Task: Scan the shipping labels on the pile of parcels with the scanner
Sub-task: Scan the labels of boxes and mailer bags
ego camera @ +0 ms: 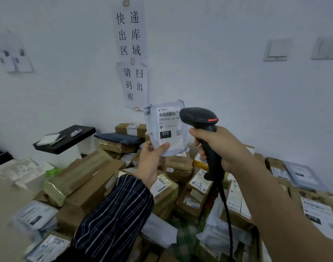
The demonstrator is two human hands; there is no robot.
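My left hand (pixel 151 161) holds up a small grey mailer bag (pixel 166 127) by its lower edge, thumb pressed on the white shipping label (pixel 169 125) that faces me with a barcode and "010". My right hand (pixel 218 146) grips the handle of a black corded barcode scanner (pixel 201 120). The scanner's head sits just right of the label, overlapping the mailer's right edge. Below both hands lies the pile of parcels (pixel 180 173), brown boxes and grey bags with labels.
A black shelf (pixel 65 138) with a notepad and pen juts from the wall at left. Paper signs (pixel 131 53) hang on the white wall behind. Labelled boxes (pixel 317 210) and a grey bag (pixel 302 174) lie at the right. The scanner cable (pixel 228 220) hangs down over the pile.
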